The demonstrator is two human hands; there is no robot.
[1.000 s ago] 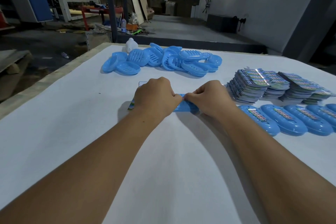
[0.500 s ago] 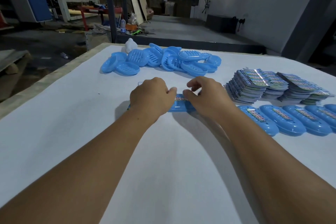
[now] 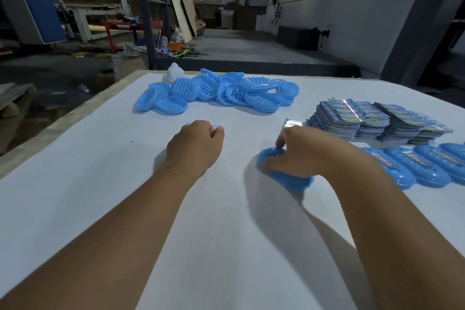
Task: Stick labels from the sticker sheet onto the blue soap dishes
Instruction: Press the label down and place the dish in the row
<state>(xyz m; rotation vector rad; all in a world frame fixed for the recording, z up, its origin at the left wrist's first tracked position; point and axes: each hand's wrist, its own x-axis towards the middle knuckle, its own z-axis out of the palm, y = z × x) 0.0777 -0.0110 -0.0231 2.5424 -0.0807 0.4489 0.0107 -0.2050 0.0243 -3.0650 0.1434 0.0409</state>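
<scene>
The white-covered work table (image 3: 75, 196) runs to a bare wooden edge well to the left of the left hand (image 3: 195, 145), with the floor dropping away beyond it; broad open cloth lies nearer the person than both hands, and a clear gap separates the two hands.

The left hand rests knuckles-up on the cloth with its fingers curled under; a thin clear sheet edge (image 3: 216, 126) shows at its fingertips, but whether it is pinched cannot be told. The right hand (image 3: 302, 152) grips a blue oval plastic soap dish (image 3: 289, 180), fingers curled over its far rim, thumb on the near side.

Just right of that hand lies a row of blue soap dishes carrying colourful labels (image 3: 412, 168). Beyond it stand stacks of shiny printed sticker sheets (image 3: 364, 118). Farther ahead of both hands is a heap of unlabelled blue slotted soap dishes (image 3: 216, 94), with a small white plastic object (image 3: 173, 72) at its far left.
</scene>
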